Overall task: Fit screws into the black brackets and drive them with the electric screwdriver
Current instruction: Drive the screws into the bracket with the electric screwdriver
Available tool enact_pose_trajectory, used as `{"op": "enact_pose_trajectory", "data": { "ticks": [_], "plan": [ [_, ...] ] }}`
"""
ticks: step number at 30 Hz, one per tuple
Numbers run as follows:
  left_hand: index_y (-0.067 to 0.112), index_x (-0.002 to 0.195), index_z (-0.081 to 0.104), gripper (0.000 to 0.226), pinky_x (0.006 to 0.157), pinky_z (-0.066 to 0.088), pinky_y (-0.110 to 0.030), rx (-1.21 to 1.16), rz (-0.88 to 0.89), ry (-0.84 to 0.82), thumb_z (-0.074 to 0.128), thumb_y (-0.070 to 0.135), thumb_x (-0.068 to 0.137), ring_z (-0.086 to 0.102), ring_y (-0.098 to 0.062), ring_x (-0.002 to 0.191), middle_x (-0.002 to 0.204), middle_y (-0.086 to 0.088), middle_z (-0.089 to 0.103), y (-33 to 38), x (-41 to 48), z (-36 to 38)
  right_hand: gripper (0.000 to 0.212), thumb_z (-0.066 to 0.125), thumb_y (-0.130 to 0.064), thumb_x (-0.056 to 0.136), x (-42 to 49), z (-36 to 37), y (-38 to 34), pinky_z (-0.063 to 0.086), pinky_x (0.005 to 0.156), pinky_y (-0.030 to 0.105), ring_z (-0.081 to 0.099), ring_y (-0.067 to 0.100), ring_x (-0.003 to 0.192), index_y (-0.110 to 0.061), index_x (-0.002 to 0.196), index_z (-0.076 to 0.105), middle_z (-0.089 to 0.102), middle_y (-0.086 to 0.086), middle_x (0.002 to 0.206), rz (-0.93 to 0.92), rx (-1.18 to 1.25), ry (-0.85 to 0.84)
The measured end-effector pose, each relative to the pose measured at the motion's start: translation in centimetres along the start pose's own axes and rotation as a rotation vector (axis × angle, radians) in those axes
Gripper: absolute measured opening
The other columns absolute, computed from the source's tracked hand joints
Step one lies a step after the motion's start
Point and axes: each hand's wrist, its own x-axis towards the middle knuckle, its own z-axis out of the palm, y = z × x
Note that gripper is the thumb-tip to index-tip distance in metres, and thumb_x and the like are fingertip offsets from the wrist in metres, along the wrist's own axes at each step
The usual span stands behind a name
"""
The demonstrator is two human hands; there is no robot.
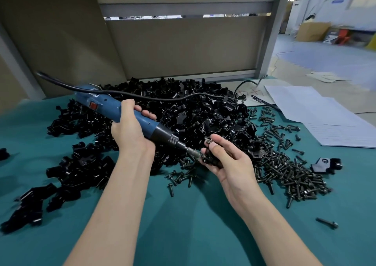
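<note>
My left hand (128,129) grips the blue electric screwdriver (109,108) around its body, the tool slanting down to the right. Its bit tip meets a black bracket (211,157) that my right hand (227,162) holds above the table, fingers curled round it. A screw head shows at the top of the bracket by my thumb. Behind both hands lies a big heap of black brackets (183,107). A spread of loose black screws (289,168) covers the table to the right.
The table has a teal mat (183,225). More brackets (67,172) lie in groups on the left, one single bracket (325,164) on the right. White paper sheets (325,115) lie at the far right. The screwdriver's black cable (162,97) runs over the heap. A partition wall stands behind.
</note>
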Motion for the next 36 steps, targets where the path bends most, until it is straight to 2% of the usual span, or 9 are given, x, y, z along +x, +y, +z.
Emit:
{"op": "enact_pose_trajectory", "data": {
  "ticks": [8, 13, 16, 20, 22, 24, 27, 34, 36],
  "plan": [
    [0.012, 0.075, 0.051, 0.017, 0.052, 0.05, -0.026, 0.023, -0.001, 0.029, 0.065, 0.007, 0.084, 0.053, -0.011, 0.046, 0.055, 0.003, 0.057, -0.9, -0.3, 0.1, 0.018, 0.071, -0.007, 0.095, -0.1, -0.1, 0.2, 0.063, 0.079, 0.032, 0.076, 0.022, 0.099, -0.02, 0.102, 0.081, 0.079, 0.005, 0.103, -0.044, -0.073, 0.034],
    [0.012, 0.072, 0.051, 0.018, 0.052, 0.05, -0.027, 0.065, 0.026, 0.037, 0.063, 0.007, 0.084, 0.053, -0.012, 0.044, 0.053, 0.003, 0.056, -1.4, -0.7, 0.2, 0.022, 0.072, -0.01, 0.095, -0.2, -0.3, 0.1, 0.062, 0.089, 0.034, 0.076, 0.018, 0.099, -0.029, 0.101, 0.082, 0.079, 0.0, 0.097, -0.064, -0.144, 0.039],
    [0.012, 0.071, 0.05, 0.019, 0.051, 0.05, -0.026, 0.071, 0.029, 0.059, 0.062, 0.005, 0.083, 0.053, -0.013, 0.044, 0.052, 0.002, 0.056, -1.3, -0.6, 0.1, 0.02, 0.073, -0.012, 0.094, -0.3, -0.3, 0.1, 0.062, 0.088, 0.034, 0.076, 0.021, 0.103, -0.029, 0.101, 0.082, 0.08, 0.002, 0.102, -0.063, -0.136, 0.017],
    [0.012, 0.068, 0.049, 0.019, 0.051, 0.051, -0.025, 0.137, 0.041, 0.144, 0.061, 0.007, 0.081, 0.056, -0.015, 0.045, 0.051, 0.001, 0.056, -1.5, -0.4, -0.4, 0.03, 0.08, -0.034, 0.079, -0.5, -0.2, -0.1, 0.055, 0.104, 0.043, 0.068, 0.021, 0.12, -0.041, 0.108, 0.079, 0.075, -0.001, 0.121, -0.095, -0.204, -0.014],
    [0.012, 0.067, 0.049, 0.018, 0.05, 0.051, -0.025, 0.158, 0.039, 0.184, 0.06, 0.007, 0.081, 0.056, -0.015, 0.045, 0.05, 0.002, 0.056, -1.8, -0.6, -0.7, 0.031, 0.081, -0.035, 0.079, -0.6, -0.2, 0.0, 0.053, 0.107, 0.045, 0.066, 0.022, 0.124, -0.043, 0.109, 0.078, 0.073, 0.0, 0.125, -0.106, -0.224, -0.008],
    [0.011, 0.066, 0.049, 0.018, 0.05, 0.051, -0.024, 0.16, 0.036, 0.2, 0.059, 0.007, 0.08, 0.055, -0.014, 0.045, 0.05, 0.002, 0.056, -2.0, -0.7, -0.6, 0.024, 0.078, -0.025, 0.088, -0.7, -0.2, 0.1, 0.055, 0.104, 0.043, 0.069, 0.022, 0.119, -0.042, 0.105, 0.079, 0.075, 0.001, 0.122, -0.104, -0.219, 0.016],
    [0.011, 0.066, 0.049, 0.018, 0.05, 0.052, -0.025, 0.179, 0.067, 0.165, 0.06, 0.008, 0.08, 0.056, -0.015, 0.046, 0.052, -0.001, 0.056, -1.9, -0.9, -0.2, 0.021, 0.074, -0.016, 0.091, -0.7, -0.3, -0.1, 0.061, 0.092, 0.033, 0.076, 0.02, 0.101, -0.033, 0.099, 0.082, 0.079, 0.004, 0.107, -0.082, -0.138, 0.04],
    [0.011, 0.064, 0.048, 0.02, 0.052, 0.053, -0.026, 0.189, 0.078, 0.182, 0.06, 0.009, 0.08, 0.056, -0.015, 0.045, 0.05, 0.0, 0.055, -2.0, -1.0, -0.2, 0.025, 0.078, -0.028, 0.076, -1.0, -0.2, -0.5, 0.059, 0.093, 0.035, 0.077, 0.019, 0.1, -0.034, 0.099, 0.082, 0.08, -0.001, 0.098, -0.094, -0.133, 0.039],
    [0.011, 0.064, 0.047, 0.02, 0.052, 0.052, -0.026, 0.178, 0.072, 0.193, 0.06, 0.008, 0.08, 0.055, -0.015, 0.045, 0.05, 0.0, 0.054, -2.1, -1.0, -0.3, 0.019, 0.078, -0.021, 0.085, -0.8, -0.2, -0.3, 0.061, 0.091, 0.034, 0.077, 0.019, 0.098, -0.029, 0.102, 0.081, 0.08, 0.0, 0.098, -0.086, -0.139, 0.053]
  ]
}}
